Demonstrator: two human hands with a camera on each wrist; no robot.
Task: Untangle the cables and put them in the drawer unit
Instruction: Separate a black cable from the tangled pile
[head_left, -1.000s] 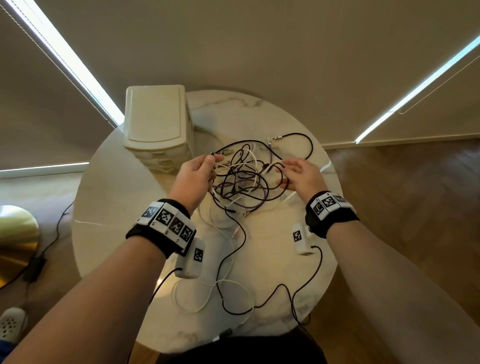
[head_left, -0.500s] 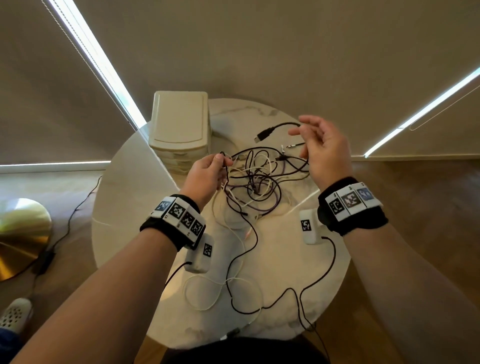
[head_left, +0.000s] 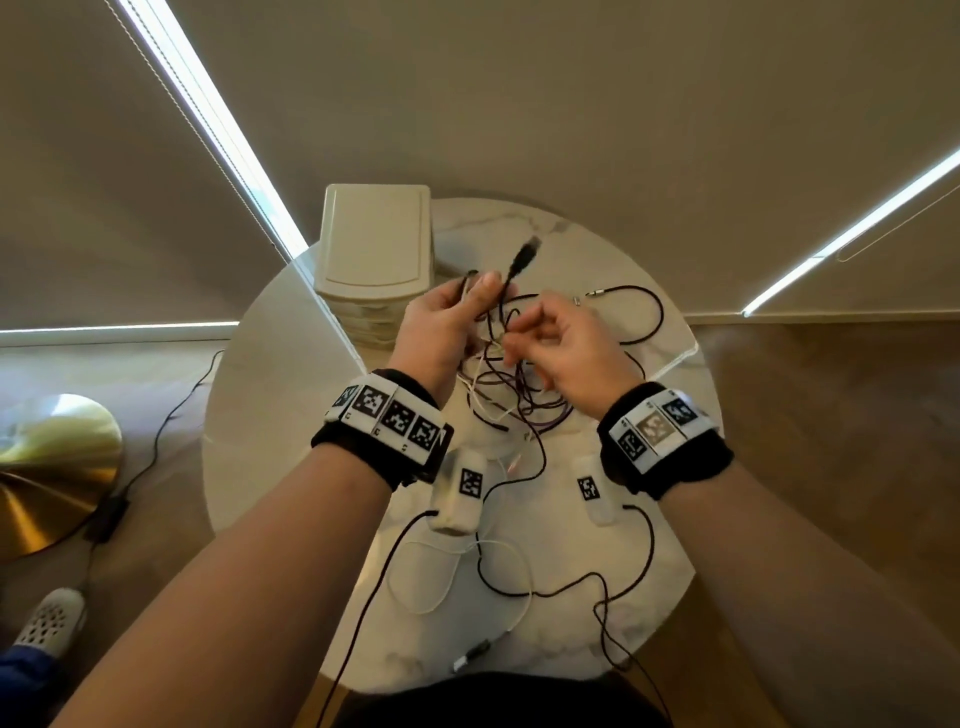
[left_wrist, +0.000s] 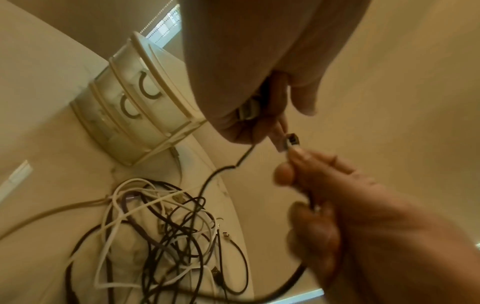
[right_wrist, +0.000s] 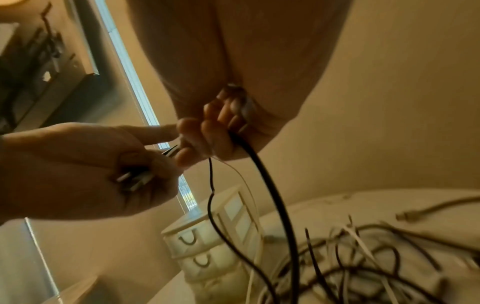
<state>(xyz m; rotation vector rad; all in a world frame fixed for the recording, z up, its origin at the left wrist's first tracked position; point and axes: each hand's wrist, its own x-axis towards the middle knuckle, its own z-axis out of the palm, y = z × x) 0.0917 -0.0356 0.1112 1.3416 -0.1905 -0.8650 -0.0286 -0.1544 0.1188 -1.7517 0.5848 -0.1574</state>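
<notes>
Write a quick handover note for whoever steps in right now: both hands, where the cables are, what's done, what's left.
Left hand: raised above the table, grips a black cable whose USB plug sticks up.
Right hand: fingers curled, pinching strands of the cable tangle.
The tangle of black, white and purple cables lies mid-table; looser lengths trail toward the near edge.
Drawer unit: far left of the table, visible drawers closed.
Done: one black end lifted out.
Left: free each cable, open a drawer, stow them all.
</notes>
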